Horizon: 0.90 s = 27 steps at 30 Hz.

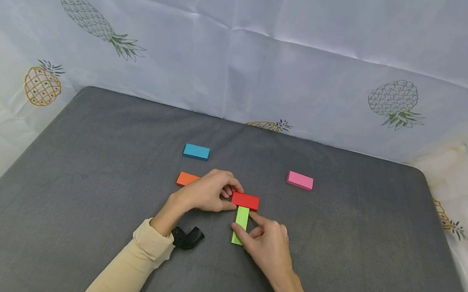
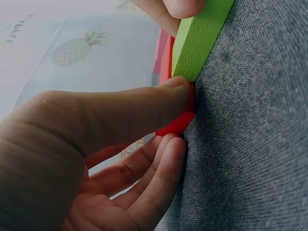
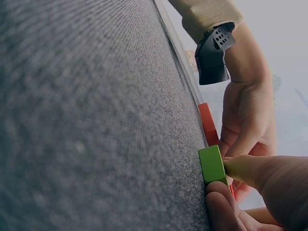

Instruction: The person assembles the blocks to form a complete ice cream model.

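Note:
A red block [image 1: 245, 201] lies crosswise at the far end of a light green block [image 1: 241, 218], the two forming a T on the dark grey cloth. My left hand [image 1: 207, 192] holds the red block by its left end, thumb on the near side and fingers on the far side. In the left wrist view, the thumb tip lies right at the corner where the green block [image 2: 204, 41] meets the red block [image 2: 180, 124]. My right hand [image 1: 270, 250] pinches the green block [image 3: 211, 163] across its sides between thumb and fingers.
An orange block [image 1: 186, 179] lies partly hidden behind my left hand. Farther back are a blue block [image 1: 196, 152] and, to the right, a pink block [image 1: 300, 180]. A pale pineapple-print curtain [image 1: 269, 81] hangs behind the grey-covered table [image 1: 356, 261].

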Tool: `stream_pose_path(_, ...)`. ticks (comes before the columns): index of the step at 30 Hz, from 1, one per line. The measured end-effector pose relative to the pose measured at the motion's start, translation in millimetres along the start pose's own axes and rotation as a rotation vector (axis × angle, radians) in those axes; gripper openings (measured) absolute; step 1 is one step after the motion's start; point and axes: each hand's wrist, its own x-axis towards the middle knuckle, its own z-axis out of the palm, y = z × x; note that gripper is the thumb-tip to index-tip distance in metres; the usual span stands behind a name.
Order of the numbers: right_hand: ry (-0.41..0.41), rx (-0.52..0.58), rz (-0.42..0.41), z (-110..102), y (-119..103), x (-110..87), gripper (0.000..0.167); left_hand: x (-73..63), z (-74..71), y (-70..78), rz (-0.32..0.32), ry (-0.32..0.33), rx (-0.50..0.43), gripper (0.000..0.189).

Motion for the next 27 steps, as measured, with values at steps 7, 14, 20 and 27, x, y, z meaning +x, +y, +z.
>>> stream_pose_path(7,0.001,-0.009,-0.002,0.7,0.5,-0.2,0.044,-1.3,-0.2,-0.1,0.0,0.007,0.001,0.026)
stream_pose_path(14,-0.001,-0.013,0.013,0.6,0.0,-1.7,0.046,-1.5,-0.1,-1.1,-0.012,-0.005,-0.022,0.03)
stream_pose_path(20,-0.007,-0.014,0.018,-0.7,-0.6,-2.5,0.049,0.1,-0.4,-3.5,-0.03,-0.016,-0.051,0.029)
stream_pose_path(27,0.004,-0.013,0.01,-5.0,-3.1,-1.9,0.048,-0.6,-1.9,-3.9,-0.029,-0.019,-0.068,0.025)
